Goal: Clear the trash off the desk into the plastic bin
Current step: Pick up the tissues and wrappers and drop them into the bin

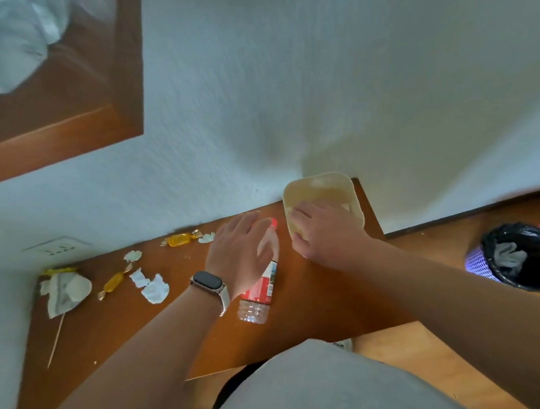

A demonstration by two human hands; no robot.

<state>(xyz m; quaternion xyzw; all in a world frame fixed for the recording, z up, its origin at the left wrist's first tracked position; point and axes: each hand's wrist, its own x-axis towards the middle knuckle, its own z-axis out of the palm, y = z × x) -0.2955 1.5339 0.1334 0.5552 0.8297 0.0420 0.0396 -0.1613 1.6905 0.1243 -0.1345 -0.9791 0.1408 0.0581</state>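
Bottle [261, 289]: clear plastic with a red label, lying on its side on the desk, red cap end pointing to the wall.
Left hand [240, 250]: over the bottle's upper half, fingers loose and slightly spread, not closed round it; blur hides whether it touches.
Right hand [324, 232]: just right of the bottle's cap, fingers curled over the near rim of the beige tub, gripping it.
Beige tub [317, 183]: square with rounded corners, upright, right of the bottle against the wall, at the desk's far right corner.
Paper scraps [155, 292]: white and crumpled, left of the bottle; smaller bits lie nearer the wall.
Candy wrappers [179, 239]: yellow with twisted ends; one left of the bottle's cap by the wall, another [114, 283] further left, beside the scraps.
Crumpled wrapper [67, 291]: white, furthest left of the bottle, with a thin stick [56, 340] pointing to the desk's near edge.
Desk [176, 338]: brown wood, under the bottle.
Plastic bin [479, 263]: purple mesh with a black liner, on the floor well right of the bottle, white crumpled waste inside.
Watch [207, 281]: on the left wrist, just left of the bottle's label.
Wall socket [57, 248]: far left of the bottle, above the desk.
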